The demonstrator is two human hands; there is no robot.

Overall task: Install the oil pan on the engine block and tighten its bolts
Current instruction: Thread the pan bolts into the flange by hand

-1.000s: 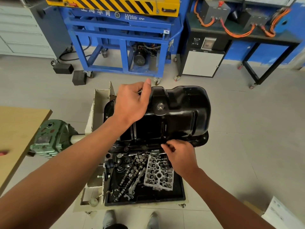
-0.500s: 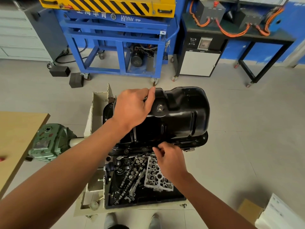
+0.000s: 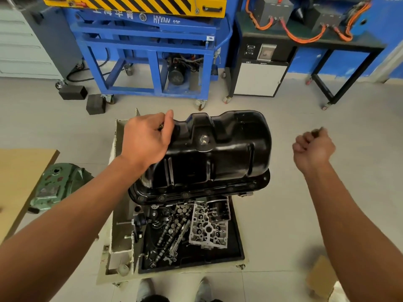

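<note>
Now the left hand (image 3: 144,142) pinches a bolt (image 3: 160,127) at the far rim of the black oil pan (image 3: 218,153). Well apart, the right hand (image 3: 313,147) has its fingers curled tight. Behind, the blue stand (image 3: 152,40) is lettered "HY".

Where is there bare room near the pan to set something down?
In the tray, only its near-right corner, beside the cylinder head, is bare; the rest is crowded with parts. The wooden table, left of the green gearbox, shows bare top. Open floor lies right of the cart, below the right hand.
</note>
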